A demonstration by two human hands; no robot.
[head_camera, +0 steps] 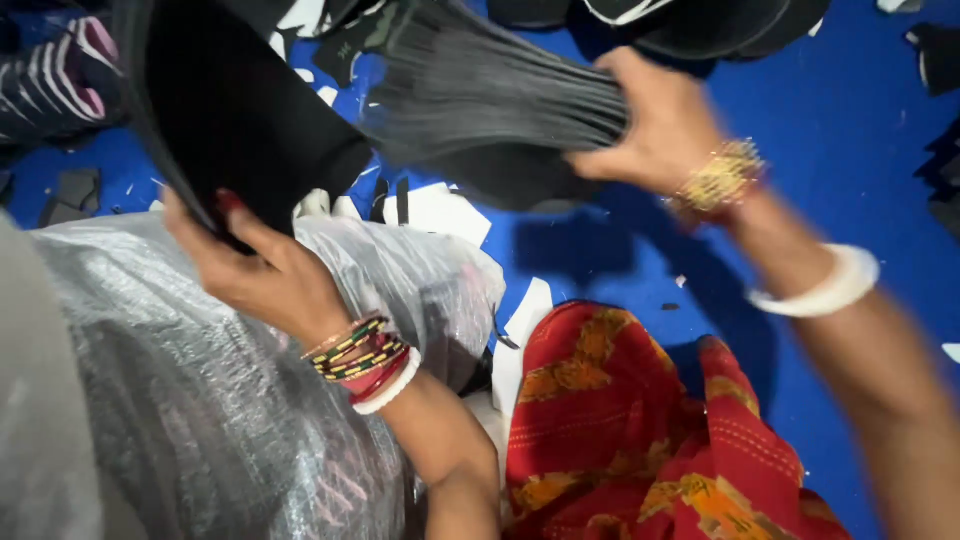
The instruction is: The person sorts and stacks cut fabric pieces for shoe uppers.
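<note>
Head view: the left hand (262,272), at centre left of the frame, is closed with thumb and fingers pinching the lower edge of a flat black foam sheet (235,105) that rises toward the upper left. The right hand (655,125), upper right of centre, is clenched around the end of a thick fanned stack of thin dark grey foam pieces (480,100), their edges showing as fine ribs. Below the left hand lies a crinkled, shiny translucent plastic sack (200,400), filling the lower left. A red and orange patterned cloth (640,430) sits lower centre on the blue floor (860,110), strewn with white and black offcuts.
</note>
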